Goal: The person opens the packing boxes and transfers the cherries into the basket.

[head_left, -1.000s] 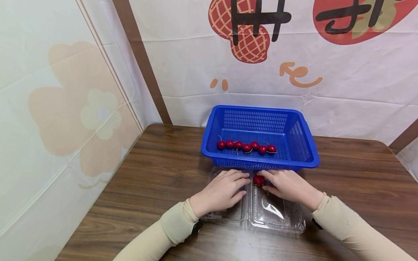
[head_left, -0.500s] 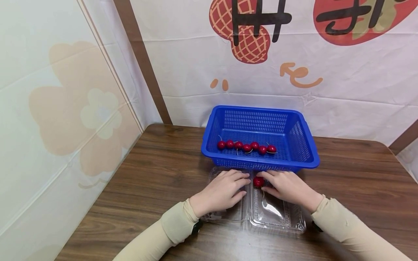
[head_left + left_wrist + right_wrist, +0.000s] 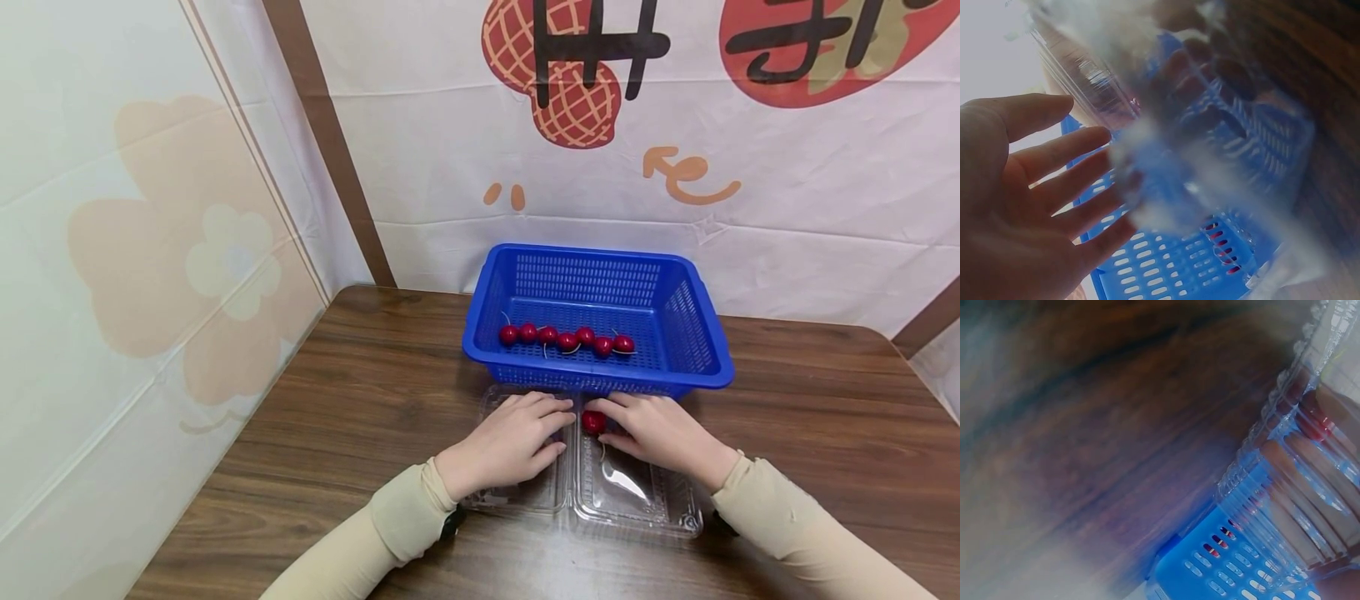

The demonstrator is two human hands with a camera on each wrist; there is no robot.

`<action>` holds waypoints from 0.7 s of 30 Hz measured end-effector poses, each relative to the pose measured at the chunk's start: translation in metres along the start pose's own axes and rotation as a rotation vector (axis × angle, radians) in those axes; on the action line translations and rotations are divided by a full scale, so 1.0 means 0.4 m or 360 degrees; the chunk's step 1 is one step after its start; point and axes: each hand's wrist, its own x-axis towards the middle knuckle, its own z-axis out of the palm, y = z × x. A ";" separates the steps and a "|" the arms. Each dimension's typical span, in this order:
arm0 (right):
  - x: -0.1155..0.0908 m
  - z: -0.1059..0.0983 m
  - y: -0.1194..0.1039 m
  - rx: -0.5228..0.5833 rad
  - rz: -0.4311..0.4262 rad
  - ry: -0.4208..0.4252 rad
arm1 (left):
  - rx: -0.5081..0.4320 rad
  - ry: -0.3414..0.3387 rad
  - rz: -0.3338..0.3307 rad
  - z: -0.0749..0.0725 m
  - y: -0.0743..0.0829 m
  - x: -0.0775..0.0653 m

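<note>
A clear plastic clamshell box lies opened flat in front of the basket. Over its left half (image 3: 551, 496) rests my left hand (image 3: 495, 442), palm down, fingers spread and holding nothing; the left wrist view shows its fingers loosely extended. At the far inner corner of the right half (image 3: 637, 521), my right hand (image 3: 660, 429) has finger and thumb about a red cherry (image 3: 593, 422), whose thin stem points toward the front. Through the ribbed plastic wall, the right wrist view shows that cherry (image 3: 1316, 422) beside the fingers.
Behind the box stands a blue perforated basket (image 3: 708, 362), with a row of several red cherries (image 3: 567, 342) on its floor. The wooden table (image 3: 337, 417) meets a printed cloth backdrop (image 3: 435, 250) at the back and left.
The cherry has shifted slightly toward the front under my right fingers and turned, so its stem shows. My left hand has stayed in place.
</note>
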 end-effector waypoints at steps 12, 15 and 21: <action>0.003 -0.004 -0.005 0.0138 -0.0005 -0.0058 | -0.0003 -0.0022 0.0007 0.002 -0.001 0.000; 0.004 -0.005 -0.006 0.0188 -0.0010 -0.0067 | -0.0001 -0.0031 0.0002 -0.001 0.001 0.001; 0.005 -0.006 -0.004 0.0242 -0.0027 -0.0074 | 0.0012 -0.0046 0.0000 -0.001 0.001 0.001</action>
